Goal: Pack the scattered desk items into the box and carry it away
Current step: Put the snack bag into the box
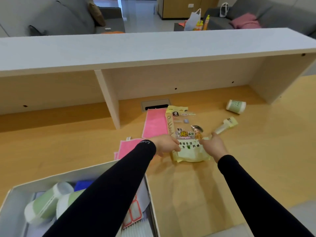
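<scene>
A yellow-green packet (190, 152) with printed writing lies flat on the wooden desk (188, 185). My left hand (165, 145) touches its left edge and my right hand (213, 144) its right edge, fingers curled on the packet. A clear bag (181, 120) with a small doll figure (198, 133) lies just behind it. Pink cloths (154, 124) sit to the left. A green-white roll (236, 106) and a wrapped tube (225, 125) lie to the right. The white box (148, 185) at lower left holds green rolls, a blue item and red-bordered labels.
A white shelf unit (153, 48) spans the back of the desk, with a divider panel (109, 100). A cable grommet (155, 105) sits in the desk behind the cloths. Sofas and a low table with bottles stand beyond.
</scene>
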